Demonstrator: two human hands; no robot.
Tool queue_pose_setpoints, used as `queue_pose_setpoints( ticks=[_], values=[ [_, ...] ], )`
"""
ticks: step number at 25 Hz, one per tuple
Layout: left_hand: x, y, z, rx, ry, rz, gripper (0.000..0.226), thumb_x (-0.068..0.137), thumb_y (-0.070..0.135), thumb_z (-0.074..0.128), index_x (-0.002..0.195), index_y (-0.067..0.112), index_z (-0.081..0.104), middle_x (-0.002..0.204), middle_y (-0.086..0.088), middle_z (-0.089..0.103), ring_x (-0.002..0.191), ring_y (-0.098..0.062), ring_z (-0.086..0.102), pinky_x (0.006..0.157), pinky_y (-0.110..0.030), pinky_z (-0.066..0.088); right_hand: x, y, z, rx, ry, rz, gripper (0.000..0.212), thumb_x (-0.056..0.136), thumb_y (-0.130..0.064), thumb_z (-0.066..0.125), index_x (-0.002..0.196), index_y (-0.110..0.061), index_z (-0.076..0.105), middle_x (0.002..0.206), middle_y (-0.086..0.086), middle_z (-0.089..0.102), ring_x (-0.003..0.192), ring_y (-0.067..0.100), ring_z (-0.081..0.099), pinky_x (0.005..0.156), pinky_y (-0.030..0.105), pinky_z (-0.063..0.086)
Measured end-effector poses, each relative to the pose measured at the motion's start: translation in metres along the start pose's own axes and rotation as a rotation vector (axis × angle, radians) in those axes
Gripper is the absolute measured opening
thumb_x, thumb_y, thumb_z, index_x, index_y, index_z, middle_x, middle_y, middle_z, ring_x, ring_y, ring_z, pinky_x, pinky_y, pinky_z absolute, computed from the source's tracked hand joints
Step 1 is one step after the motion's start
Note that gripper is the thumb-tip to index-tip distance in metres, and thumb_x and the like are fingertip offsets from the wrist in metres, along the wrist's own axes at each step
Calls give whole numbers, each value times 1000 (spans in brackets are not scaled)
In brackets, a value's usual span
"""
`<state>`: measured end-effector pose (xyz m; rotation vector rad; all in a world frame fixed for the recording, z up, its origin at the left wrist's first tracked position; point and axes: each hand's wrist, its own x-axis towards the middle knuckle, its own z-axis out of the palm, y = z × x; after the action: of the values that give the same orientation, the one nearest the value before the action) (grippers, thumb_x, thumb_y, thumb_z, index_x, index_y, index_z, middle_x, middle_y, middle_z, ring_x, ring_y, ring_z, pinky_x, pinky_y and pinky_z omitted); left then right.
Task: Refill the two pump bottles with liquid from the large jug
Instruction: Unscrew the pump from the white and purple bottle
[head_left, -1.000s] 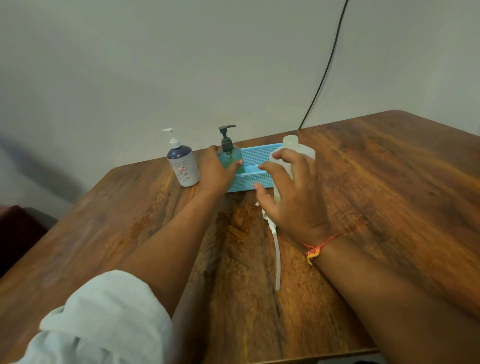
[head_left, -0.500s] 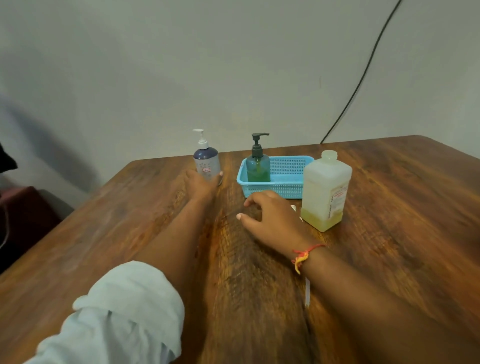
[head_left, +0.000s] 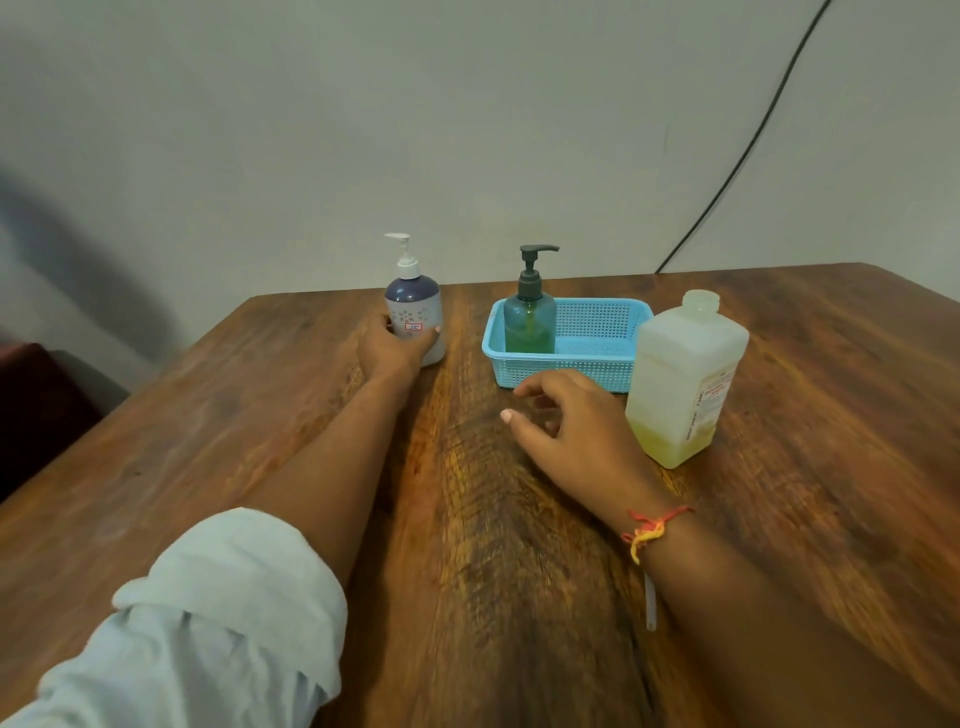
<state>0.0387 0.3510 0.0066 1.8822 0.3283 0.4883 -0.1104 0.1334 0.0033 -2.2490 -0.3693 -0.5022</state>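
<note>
Clerk: Jug (head_left: 685, 379), item 1. Location?

Checker: Upright on desk (head_left: 831, 519), right of centre, just beside right end of basket. Cap off. Translucent white, yellow liquid low in base, label on right face.

Clerk: Items 2 and 3?

Checker: Item 2, white-pump bottle (head_left: 415, 312): dark shoulder, pale patterned body, standing on desk at left of group. Item 3, green bottle (head_left: 530, 322): dark pump, standing in left end of blue basket (head_left: 597, 358).

Clerk: Hands?

Checker: Item 4, left hand (head_left: 397, 348): grip curled round lower body of white-pump bottle, digits showing on both sides. Item 5, right hand (head_left: 566, 426): grip loose, fingers half bent, holding nothing, in front of basket and just left of jug. Contact with jug cannot be told.

Clerk: Sundries?

Checker: 1 red-and-yellow thread band (head_left: 649, 530) on right wrist. 1 pale rolled sleeve (head_left: 208, 623) on left arm. 1 thin white strip (head_left: 649, 603) on desk, partly under right forearm. 1 black cable (head_left: 753, 140) down wall behind.
</note>
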Motion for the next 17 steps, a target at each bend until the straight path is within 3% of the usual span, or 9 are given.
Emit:
queue_pose_setpoints(
  ticks=[5,9,13,17],
  values=[
    [-46,12,-28,-96,-65,14,56,85,29,78,133,16,51,131,-5,61,114,-20,60,89,-34,53,-1,-3,-4,44,24,0,31,92,-38,72,119,-23,69,113,-8,61,101,8,62,87,31,58],
    [-92,19,-54,-269,-317,79,51,87,28,75,132,14,54,126,-5,64,115,-23,64,97,-45,56,-1,-3,-11,168,-27,70,53,92,-38,74,138,-19,60,133,-2,62,115,6,61,88,16,52],
    [-136,24,-57,-379,-647,71,52,83,27,77,131,19,58,126,-4,68,115,-21,68,97,-45,56,-3,-7,-19,241,-144,69,79,89,-42,76,156,-24,37,151,-2,51,128,11,57,100,25,53],
    [-153,30,-44,-480,-762,38,51,87,21,66,136,9,56,126,-11,69,116,-28,67,88,-35,58,-5,-8,-26,304,-179,57,86,88,-41,77,157,-32,28,138,-11,52,124,15,60,99,38,57]
  ],
)
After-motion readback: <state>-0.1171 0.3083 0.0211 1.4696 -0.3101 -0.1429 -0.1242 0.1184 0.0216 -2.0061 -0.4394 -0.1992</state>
